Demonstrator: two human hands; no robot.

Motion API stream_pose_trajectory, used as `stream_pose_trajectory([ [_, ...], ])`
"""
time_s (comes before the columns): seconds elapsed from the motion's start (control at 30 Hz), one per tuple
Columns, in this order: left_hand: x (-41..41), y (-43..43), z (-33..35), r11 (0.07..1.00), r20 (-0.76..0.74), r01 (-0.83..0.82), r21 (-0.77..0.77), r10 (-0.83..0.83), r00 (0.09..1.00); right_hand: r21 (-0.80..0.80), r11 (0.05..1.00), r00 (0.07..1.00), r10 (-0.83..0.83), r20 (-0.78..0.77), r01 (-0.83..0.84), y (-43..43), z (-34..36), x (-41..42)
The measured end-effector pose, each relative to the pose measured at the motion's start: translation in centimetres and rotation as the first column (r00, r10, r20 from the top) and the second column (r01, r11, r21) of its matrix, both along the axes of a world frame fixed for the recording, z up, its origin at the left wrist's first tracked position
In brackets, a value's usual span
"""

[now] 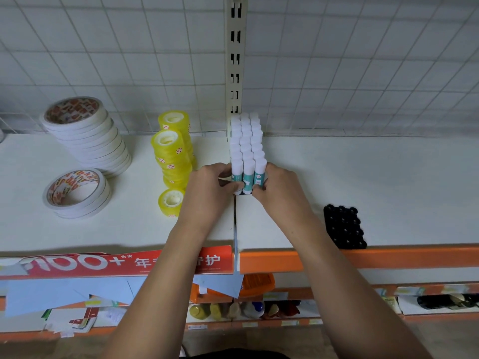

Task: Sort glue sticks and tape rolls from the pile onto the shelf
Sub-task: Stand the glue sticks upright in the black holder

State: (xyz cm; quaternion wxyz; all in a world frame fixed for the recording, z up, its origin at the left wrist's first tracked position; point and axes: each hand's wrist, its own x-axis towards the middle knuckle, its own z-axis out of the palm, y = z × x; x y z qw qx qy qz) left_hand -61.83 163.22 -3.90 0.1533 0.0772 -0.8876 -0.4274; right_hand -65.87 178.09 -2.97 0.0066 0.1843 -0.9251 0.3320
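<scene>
Far left on the shelf [363, 177], the white tape rolls [85, 133] sit stacked flat, I guess so nothing rolls off. The yellow tape rolls [173, 156] are piled just beside them. My left hand [207, 193] pinches the near row of the glue sticks [246, 141], which stand upright in a tight block mid-shelf. My right hand [280, 193] pinches the other side, probably squaring it up. A black tray [343, 226] lies further right. The edge strip [129, 263] reads "100+", "年", "护"; the stick labels are too small to read.

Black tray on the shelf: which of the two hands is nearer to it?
Right. The right hand grips the glue sticks at their right side, left of the black tray and apart from it; the left hand grips them at their left side, farther away.
</scene>
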Motion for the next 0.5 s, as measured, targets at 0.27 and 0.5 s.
stream_pose_trajectory([
  [0.27, 0.59, 0.40, 0.14, 0.999, -0.019, 0.020, 0.035, -0.020, 1.000, -0.006, 1.000, 1.000, -0.018, -0.006, 0.018, 0.06, -0.02, 0.71],
  [0.5, 0.74, 0.76, -0.22, 0.999, -0.022, 0.016, 0.042, -0.015, 1.000, 0.002, 0.999, 0.999, -0.034, 0.014, 0.034, 0.05, 0.00, 0.80],
])
